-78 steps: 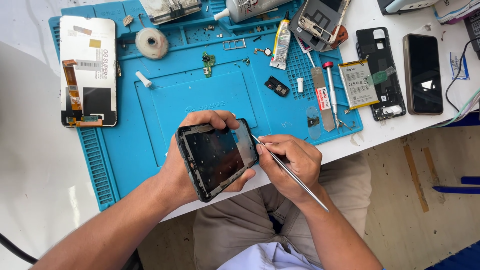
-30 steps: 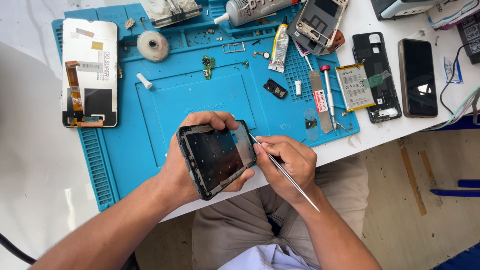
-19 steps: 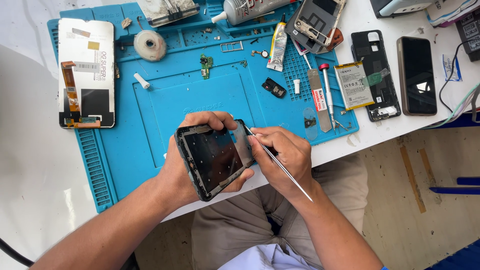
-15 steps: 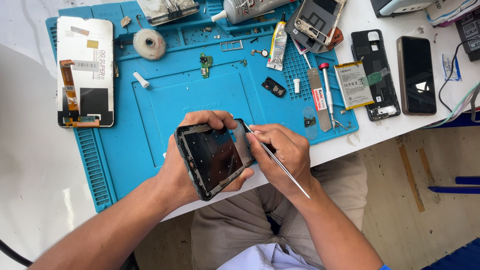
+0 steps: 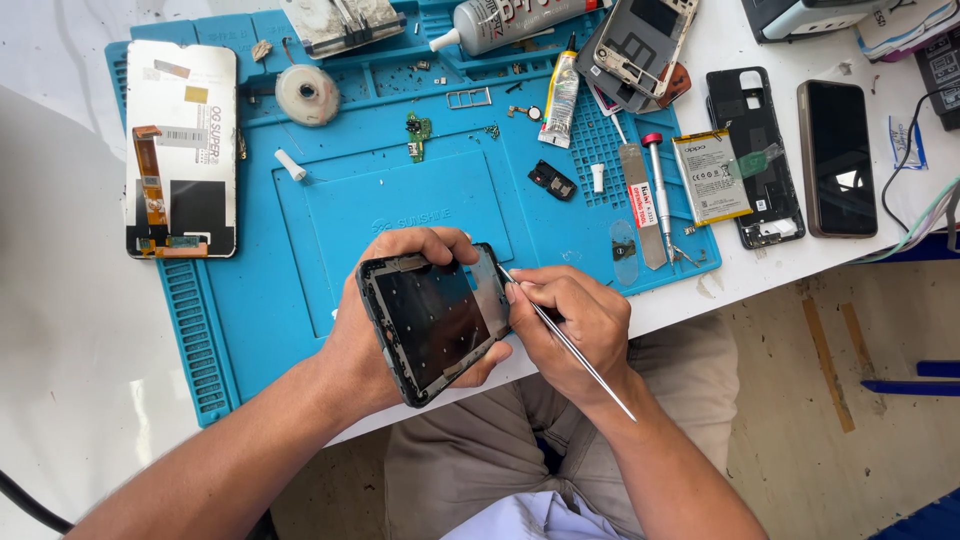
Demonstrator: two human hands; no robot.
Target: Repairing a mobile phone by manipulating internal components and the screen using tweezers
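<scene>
The fingers of the left hand are curled over the upper edge of a phone frame, while the thumb is pressed against its lower right edge, so that the frame is clamped by its rim and not by its face. The fingers of the right hand are pinched together around a thin metal tool, held like a pen; its tip is set at the right edge of the frame, and its tail is pointed toward the lower right of the frame.

The phone frame is held just below the centre of the picture, above the near edge of the blue work mat, tilted with its dark inner face upward. It is judged to be light and fairly stiff, yet thin enough to bend or crack if squeezed across its middle; a hold on the long edges, as shown, is judged the safest. The dark face looks smooth and may be slippery. The tool is judged rigid, light and sharp at the tip.

Farther out, a display panel with an orange flex cable is laid at the upper left. A battery, a back cover and a dark phone are set at the upper right, beside a glue tube and a screwdriver.
</scene>
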